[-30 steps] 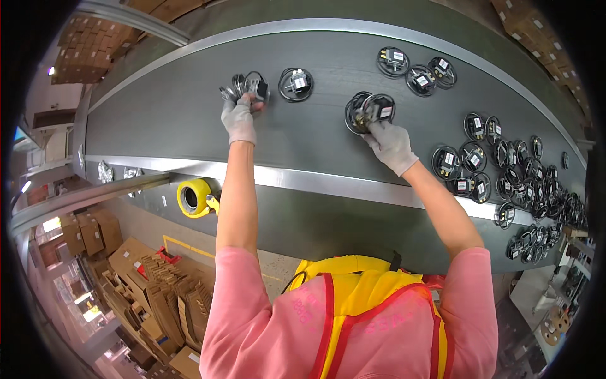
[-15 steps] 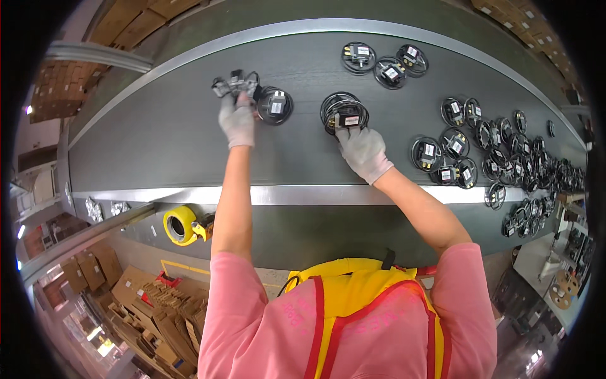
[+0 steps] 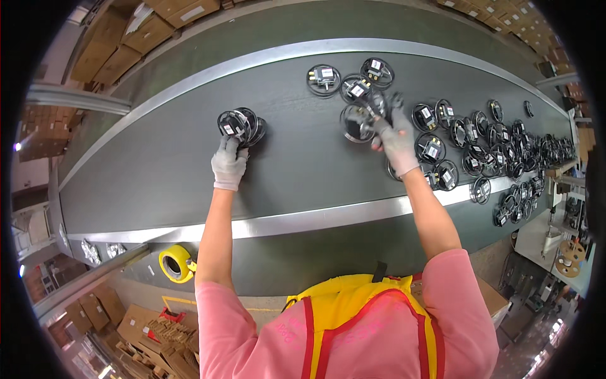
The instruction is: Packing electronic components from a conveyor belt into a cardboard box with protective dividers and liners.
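Note:
My left hand (image 3: 228, 165), in a pale work glove, has its fingers closed on the near side of a bunch of black power adapters with coiled cables (image 3: 233, 126) at the left of the belt. My gloved right hand (image 3: 398, 144) grips another coiled-cable adapter (image 3: 358, 122), blurred by motion, left of its fingers; how many pieces it holds I cannot tell. Just beyond it lie three more adapters, one of them a coiled adapter with a white label (image 3: 323, 79). Right of my right hand, loose adapters (image 3: 432, 149) lie close together.
A dark conveyor belt (image 3: 297, 170) with a metal rail (image 3: 303, 220) runs across in front of me. A dense heap of adapters (image 3: 511, 145) covers its right end. A yellow tape dispenser (image 3: 175, 264) stands beyond the rail at left. Cardboard boxes (image 3: 148, 35) are stacked at the far left.
My right hand has moved right from the belt's middle, with an adapter in it. My left hand has come down onto the bunch at left. The view has shifted slightly.

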The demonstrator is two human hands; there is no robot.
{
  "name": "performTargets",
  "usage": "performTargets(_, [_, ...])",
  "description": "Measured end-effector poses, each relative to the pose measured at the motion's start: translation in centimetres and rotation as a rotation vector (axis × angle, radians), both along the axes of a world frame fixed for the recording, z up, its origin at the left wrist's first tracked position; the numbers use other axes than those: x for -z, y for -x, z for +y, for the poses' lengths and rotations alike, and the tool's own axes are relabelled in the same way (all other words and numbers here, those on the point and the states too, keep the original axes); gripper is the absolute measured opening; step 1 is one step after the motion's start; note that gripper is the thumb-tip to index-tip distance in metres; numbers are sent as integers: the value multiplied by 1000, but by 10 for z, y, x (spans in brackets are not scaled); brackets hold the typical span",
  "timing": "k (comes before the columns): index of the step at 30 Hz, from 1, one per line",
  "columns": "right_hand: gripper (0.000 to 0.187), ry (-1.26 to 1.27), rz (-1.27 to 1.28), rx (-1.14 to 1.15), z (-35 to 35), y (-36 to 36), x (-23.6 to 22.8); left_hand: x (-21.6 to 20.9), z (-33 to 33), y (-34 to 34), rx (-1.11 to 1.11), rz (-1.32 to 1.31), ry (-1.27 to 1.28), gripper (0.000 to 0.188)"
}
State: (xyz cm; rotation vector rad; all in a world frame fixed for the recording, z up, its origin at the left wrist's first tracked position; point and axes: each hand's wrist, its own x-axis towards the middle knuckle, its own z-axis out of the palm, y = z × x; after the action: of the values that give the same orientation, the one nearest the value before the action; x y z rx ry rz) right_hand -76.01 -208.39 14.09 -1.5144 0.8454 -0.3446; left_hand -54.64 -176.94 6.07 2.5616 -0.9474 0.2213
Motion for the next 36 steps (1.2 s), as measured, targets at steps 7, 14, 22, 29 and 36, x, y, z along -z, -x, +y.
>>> performTargets(7, [21, 1082, 58, 207, -135, -46, 63, -67, -134, -3, -427, 935, 1027, 21])
performTargets(14, [62, 1320, 300, -112, -111, -55, 81, -6, -223, 5, -20, -172, 420, 40])
performTargets(22, [61, 1320, 327, -192, -131, -56, 90, 10, -213, 16, 339, -265, 136, 53])
performTargets(29, [55, 1127, 415, -77, -137, -81, 86, 16, -224, 0, 395, -476, 9, 46])
performTargets(36, [19, 59, -156, 364, -137, -86, 34, 16, -223, 0, 434, -459, 44, 46])
